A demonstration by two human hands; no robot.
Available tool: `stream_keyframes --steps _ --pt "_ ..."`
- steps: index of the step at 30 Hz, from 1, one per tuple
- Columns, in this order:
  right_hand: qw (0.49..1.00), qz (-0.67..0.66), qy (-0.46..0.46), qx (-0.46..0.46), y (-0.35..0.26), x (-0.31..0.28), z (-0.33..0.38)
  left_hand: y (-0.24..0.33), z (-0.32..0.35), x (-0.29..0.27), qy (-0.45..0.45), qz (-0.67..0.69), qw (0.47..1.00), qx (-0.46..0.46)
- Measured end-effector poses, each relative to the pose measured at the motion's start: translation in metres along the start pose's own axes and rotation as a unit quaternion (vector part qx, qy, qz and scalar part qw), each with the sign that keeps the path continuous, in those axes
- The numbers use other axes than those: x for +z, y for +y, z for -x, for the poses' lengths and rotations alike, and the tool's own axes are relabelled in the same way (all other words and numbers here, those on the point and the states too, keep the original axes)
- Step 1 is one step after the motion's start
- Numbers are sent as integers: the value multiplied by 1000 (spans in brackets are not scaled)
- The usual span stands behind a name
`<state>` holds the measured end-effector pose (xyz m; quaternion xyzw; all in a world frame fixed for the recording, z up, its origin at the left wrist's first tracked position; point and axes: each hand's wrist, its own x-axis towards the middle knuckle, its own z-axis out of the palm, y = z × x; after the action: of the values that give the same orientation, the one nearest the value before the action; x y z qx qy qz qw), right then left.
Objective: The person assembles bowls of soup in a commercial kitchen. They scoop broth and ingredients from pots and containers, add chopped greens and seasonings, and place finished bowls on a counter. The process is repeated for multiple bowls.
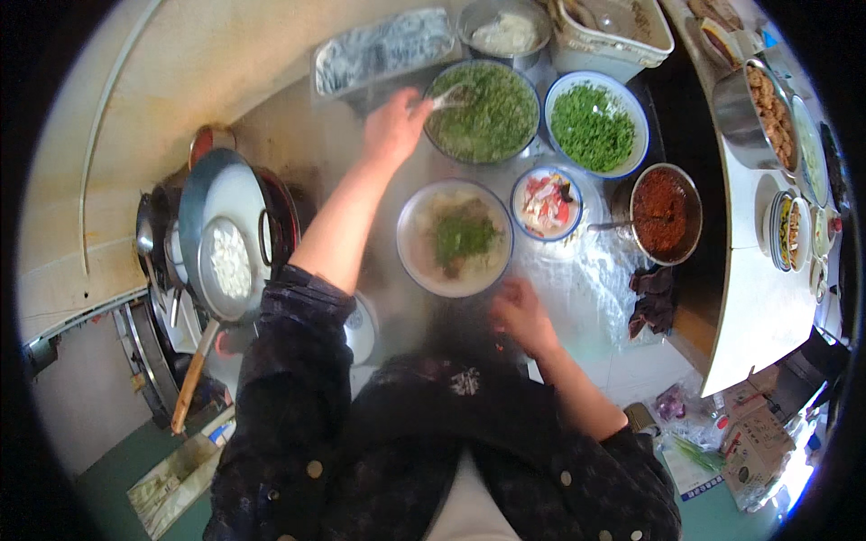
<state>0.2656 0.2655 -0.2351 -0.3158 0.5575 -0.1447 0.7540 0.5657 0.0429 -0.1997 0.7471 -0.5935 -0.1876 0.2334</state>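
My left hand [397, 131] reaches to the back and grips the handle of a pale, see-through spoon [448, 99]. The spoon's far end lies in a large bowl of finely chopped greens [492, 122]. In front of me stands a bowl of cloudy soup [419, 257] with a heap of chopped greens and some brown bits at its middle. My right hand [523, 316] hovers close to that bowl's lower right rim; its fingers are smeared by motion. Right of the soup is a smaller bowl of pink and white pieces [546, 203].
On the left, a wooden-handled strainer [194, 374] with white pieces rests over a wok [212, 180]. At right are a bowl of brighter greens [591, 126], a pot of red chili paste [666, 212] with a spoon, and a side table [758, 298]. A metal tray [383, 50] stands behind.
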Motion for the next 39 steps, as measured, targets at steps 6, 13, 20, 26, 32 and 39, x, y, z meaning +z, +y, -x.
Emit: stream_keyframes --steps 6,13,20,26,32,39 --pt "993 -104 16 -43 6 3 -34 -32 115 -46 49 18 999 -11" --pt "988 -148 32 -18 2 33 -43 -82 347 -103 -134 -91 972 -171" --pt "999 8 8 38 24 80 11 -240 583 -181 10 -162 883 -441" --pt "970 121 118 -176 30 138 28 -400 605 -335 239 -230 807 -489" --pt "913 175 171 -328 20 237 49 -550 445 -506 339 -201 845 -360" --pt "847 267 139 -439 -18 389 100 -672 319 -566 132 161 894 -397"
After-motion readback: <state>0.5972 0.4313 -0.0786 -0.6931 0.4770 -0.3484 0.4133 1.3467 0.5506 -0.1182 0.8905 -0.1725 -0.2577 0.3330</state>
